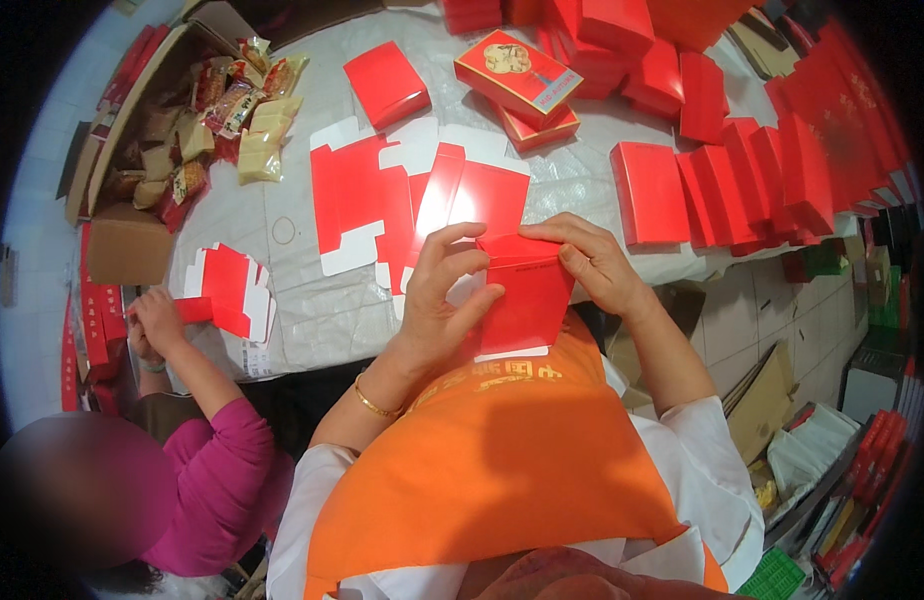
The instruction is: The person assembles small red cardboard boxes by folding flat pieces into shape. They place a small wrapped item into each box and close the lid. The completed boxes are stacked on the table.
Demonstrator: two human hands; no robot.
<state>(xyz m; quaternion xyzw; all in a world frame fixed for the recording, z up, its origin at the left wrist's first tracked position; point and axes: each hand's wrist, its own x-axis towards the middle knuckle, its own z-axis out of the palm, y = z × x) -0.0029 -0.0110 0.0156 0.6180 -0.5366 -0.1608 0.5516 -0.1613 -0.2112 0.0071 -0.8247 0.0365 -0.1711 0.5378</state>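
Note:
In front of my orange apron I hold a red cardboard box, partly folded, with a white flap edge along its lower end. My left hand grips its left side, with the thumb at the face and the fingers curled near the upper corner. My right hand pinches the top right edge, fingers lying along the upper flap and thumb in front. Just beyond lie overlapping flat red box blanks with white tabs, partly hidden by my left hand and the box.
Folded red boxes crowd the table's right side and back, beside a printed box. A carton of wrapped snacks stands at the left. A co-worker's hands work at another red blank.

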